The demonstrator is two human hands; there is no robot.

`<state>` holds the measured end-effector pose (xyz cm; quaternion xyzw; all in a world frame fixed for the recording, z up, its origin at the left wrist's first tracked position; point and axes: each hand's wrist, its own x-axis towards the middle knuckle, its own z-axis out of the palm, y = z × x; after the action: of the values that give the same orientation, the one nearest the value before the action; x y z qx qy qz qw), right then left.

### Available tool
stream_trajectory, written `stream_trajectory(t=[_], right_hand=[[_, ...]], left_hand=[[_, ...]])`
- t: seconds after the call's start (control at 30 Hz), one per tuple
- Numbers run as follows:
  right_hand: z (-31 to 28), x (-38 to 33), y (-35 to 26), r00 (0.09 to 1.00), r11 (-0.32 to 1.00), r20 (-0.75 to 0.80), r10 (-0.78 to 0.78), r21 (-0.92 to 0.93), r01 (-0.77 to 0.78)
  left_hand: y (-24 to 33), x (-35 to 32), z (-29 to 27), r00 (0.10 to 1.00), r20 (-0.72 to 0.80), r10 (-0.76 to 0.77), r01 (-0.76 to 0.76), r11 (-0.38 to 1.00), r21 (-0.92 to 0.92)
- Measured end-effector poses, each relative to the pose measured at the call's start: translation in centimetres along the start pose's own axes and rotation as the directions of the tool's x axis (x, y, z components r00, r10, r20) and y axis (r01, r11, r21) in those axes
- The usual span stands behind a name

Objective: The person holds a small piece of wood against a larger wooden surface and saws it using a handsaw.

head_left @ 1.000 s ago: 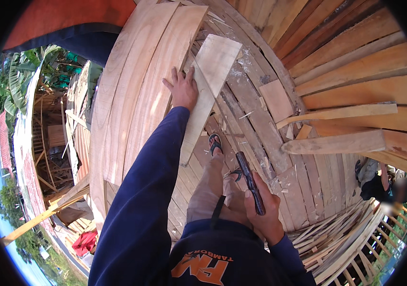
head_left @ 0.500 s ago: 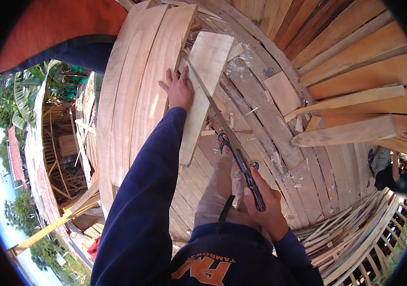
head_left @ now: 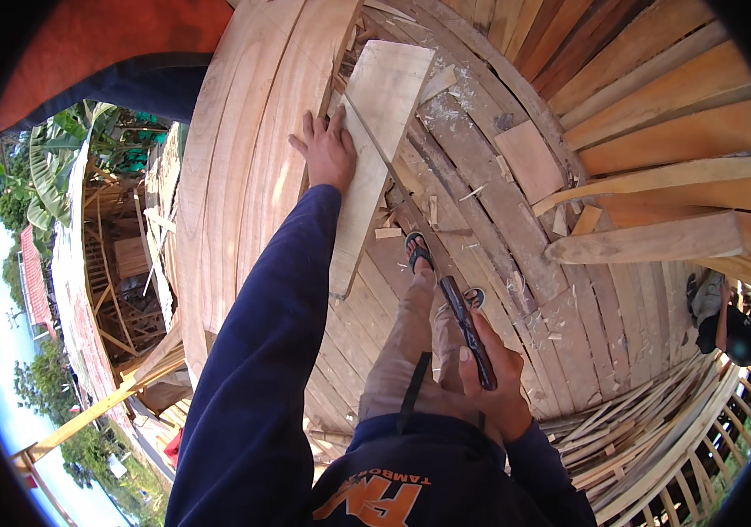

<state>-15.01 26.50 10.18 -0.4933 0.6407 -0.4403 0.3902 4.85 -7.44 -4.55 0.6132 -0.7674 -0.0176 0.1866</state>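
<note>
Left hand (head_left: 327, 151) is laid flat, fingers spread and apart, against the left edge of a pale loose plank (head_left: 375, 149); nothing is gripped, the palm is only pressed on the wood. Right hand (head_left: 491, 378) is closed tightly around the dark handle of a long-bladed knife (head_left: 446, 281), held low near the body. The thin blade is seen running up and leftward from the handle, and its far end is laid across the face of the plank, close beside the left hand.

The plank is stood on end, leaning upward against the curved wall of wide hull boards (head_left: 243, 176), with its lower end set among the floor planks (head_left: 498, 228) just left of the feet. Both arms are covered by dark blue sleeves (head_left: 261, 351). Tan trousers and two sandalled feet (head_left: 419, 250) are seen between the hands, the feet planted on the floor planks.

Wood chips and shavings are scattered over the floor planks. A short square offcut (head_left: 526, 158) is noted lying on them, to the right of the plank. Two long timber beams (head_left: 648, 241) are seen crossing at the right. Another person (head_left: 727, 321), crouched, is noted at the far right edge. Thin strips are piled at lower right (head_left: 656, 430). Trees and a timber frame are visible beyond the boards at left.
</note>
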Motion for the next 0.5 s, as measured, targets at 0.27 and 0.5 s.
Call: stream_trajectory(t=[0.27, 0.5], right_hand=[[0.0, -0.3, 2.0, 0.999, 0.999, 0.02, -0.035, -0.008, 0.035], [-0.2, -0.4, 2.8, 0.999, 1.0, 0.048, -0.018, 0.005, 0.018]], left_hand=[[0.3, 0.1, -0.5, 0.998, 0.052, -0.02, 0.017, 0.998, 0.059], [-0.4, 0.0, 0.0, 1.0, 0.023, -0.002, 0.001, 0.999, 0.033]])
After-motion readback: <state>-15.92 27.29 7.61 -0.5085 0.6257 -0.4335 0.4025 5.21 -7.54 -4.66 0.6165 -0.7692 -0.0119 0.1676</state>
